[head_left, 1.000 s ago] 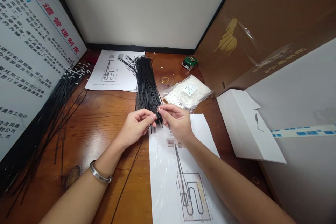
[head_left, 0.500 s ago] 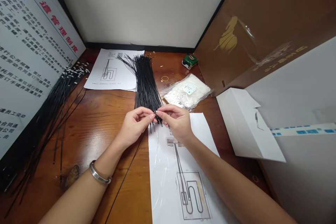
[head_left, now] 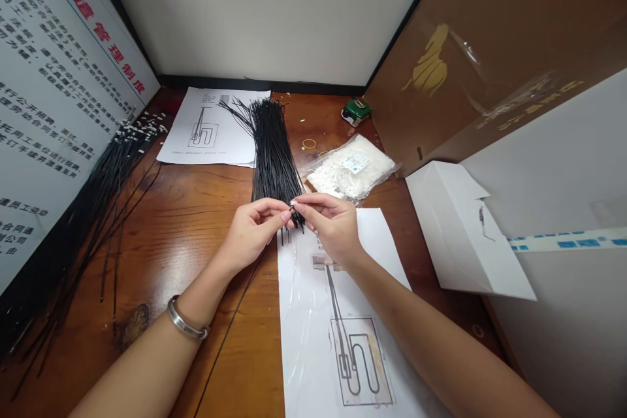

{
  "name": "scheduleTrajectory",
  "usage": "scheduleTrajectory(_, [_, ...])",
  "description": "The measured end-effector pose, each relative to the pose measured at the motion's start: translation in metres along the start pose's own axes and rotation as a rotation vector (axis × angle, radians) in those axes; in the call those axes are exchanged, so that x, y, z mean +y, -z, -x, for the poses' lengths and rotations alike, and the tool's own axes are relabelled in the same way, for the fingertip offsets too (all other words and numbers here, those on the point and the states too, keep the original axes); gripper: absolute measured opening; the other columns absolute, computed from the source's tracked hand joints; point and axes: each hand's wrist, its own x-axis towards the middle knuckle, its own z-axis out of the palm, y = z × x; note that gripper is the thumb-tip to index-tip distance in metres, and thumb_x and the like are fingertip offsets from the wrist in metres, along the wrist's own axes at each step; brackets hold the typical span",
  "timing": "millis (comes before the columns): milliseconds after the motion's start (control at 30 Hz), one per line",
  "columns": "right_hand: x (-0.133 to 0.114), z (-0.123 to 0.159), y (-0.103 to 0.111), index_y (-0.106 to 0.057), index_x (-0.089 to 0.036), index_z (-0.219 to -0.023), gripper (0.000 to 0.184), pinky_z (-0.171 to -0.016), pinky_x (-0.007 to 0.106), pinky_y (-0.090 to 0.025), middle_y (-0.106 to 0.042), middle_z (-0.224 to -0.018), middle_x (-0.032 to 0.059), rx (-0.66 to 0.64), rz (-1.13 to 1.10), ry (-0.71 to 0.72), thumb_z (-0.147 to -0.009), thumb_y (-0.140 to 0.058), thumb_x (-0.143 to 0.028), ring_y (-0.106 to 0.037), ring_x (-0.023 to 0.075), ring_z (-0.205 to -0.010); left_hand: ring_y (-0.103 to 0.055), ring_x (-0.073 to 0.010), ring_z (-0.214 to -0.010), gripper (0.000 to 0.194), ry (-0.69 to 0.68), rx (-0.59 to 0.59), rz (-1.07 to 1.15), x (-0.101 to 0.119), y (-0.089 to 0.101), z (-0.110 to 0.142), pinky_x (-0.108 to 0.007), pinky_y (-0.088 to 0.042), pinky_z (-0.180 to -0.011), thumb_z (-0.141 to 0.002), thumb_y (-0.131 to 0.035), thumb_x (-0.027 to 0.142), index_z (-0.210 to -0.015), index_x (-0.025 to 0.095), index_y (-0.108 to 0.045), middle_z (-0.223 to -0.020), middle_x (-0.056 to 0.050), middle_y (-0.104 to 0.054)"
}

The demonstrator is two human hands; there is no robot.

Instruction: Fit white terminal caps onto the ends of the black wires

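My left hand (head_left: 257, 230) pinches a thin black wire (head_left: 228, 334), which trails down the table toward the front edge. Facing it, fingertips nearly touching, my right hand (head_left: 333, 227) is closed on a small white connector (head_left: 293, 203) at the wire's end. Whether the wire sits inside the connector is too small to tell. Just behind both hands lies a thick bundle of black wires (head_left: 274, 150). Under my right forearm a printed drawing sheet (head_left: 313, 339) shows a looped wire diagram. A clear bag of white connectors (head_left: 355, 163) lies beyond my right hand.
Black wires with white ends (head_left: 108, 176) lean along the left board. A second drawing sheet (head_left: 176, 144) lies at the back left. A green tape measure (head_left: 356, 112) sits at the back right, near a brown cardboard panel (head_left: 490, 46) and a white open box (head_left: 455, 235).
The white connector shows more clearly between my right fingertips. Both hands stay almost in place, and the view has shifted slightly.
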Motion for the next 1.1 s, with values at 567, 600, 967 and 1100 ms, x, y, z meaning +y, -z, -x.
scheduleTrajectory(567, [0.0004, 0.0007, 0.0012, -0.072, -0.023, -0.071, 0.004, -0.048, 0.027, -0.046, -0.069, -0.073, 0.0009, -0.065, 0.033, 0.062, -0.069, -0.075, -0.024, -0.055, 0.0104, -0.056, -0.041, -0.0053, -0.045, 0.029, 0.006, 0.008, 0.022, 0.0050, -0.0012, 0.0005, -0.020, -0.030, -0.044, -0.070, -0.073, 0.041, -0.073, 0.015, -0.062, -0.063, 0.000, -0.064])
scheduleTrajectory(600, [0.0005, 0.0007, 0.0014, -0.072, -0.023, -0.072, 0.004, -0.047, 0.026, -0.045, -0.068, -0.073, 0.0007, -0.065, 0.036, 0.060, -0.070, -0.075, -0.024, -0.054, 0.0099, -0.054, -0.041, -0.0053, -0.045, 0.028, 0.004, 0.007, 0.018, 0.0046, -0.0010, 0.0005, -0.021, -0.031, -0.044, -0.071, -0.073, 0.040, -0.073, 0.015, -0.061, -0.063, 0.000, -0.064])
scheduleTrajectory(967, [0.0008, 0.0011, 0.0012, -0.071, -0.023, -0.072, 0.004, -0.053, 0.028, -0.050, -0.067, -0.074, 0.0012, -0.085, 0.019, 0.112, -0.070, -0.075, -0.023, -0.057, 0.0115, -0.059, -0.039, -0.0048, -0.044, 0.024, 0.004, 0.004, -0.009, 0.0043, -0.0004, 0.0006, -0.020, -0.030, -0.043, -0.075, -0.070, 0.036, -0.073, 0.014, -0.061, -0.064, 0.000, -0.064])
scheduleTrajectory(1100, [0.0019, 0.0021, 0.0018, -0.071, -0.023, -0.073, 0.002, -0.057, 0.029, -0.051, -0.067, -0.075, 0.0016, -0.091, 0.044, 0.164, -0.072, -0.073, -0.022, -0.060, 0.0130, -0.065, -0.041, -0.0053, -0.045, 0.023, -0.001, 0.004, -0.016, 0.0034, -0.0004, 0.0005, -0.020, -0.032, -0.045, -0.075, -0.069, 0.035, -0.074, 0.014, -0.061, -0.064, 0.000, -0.064])
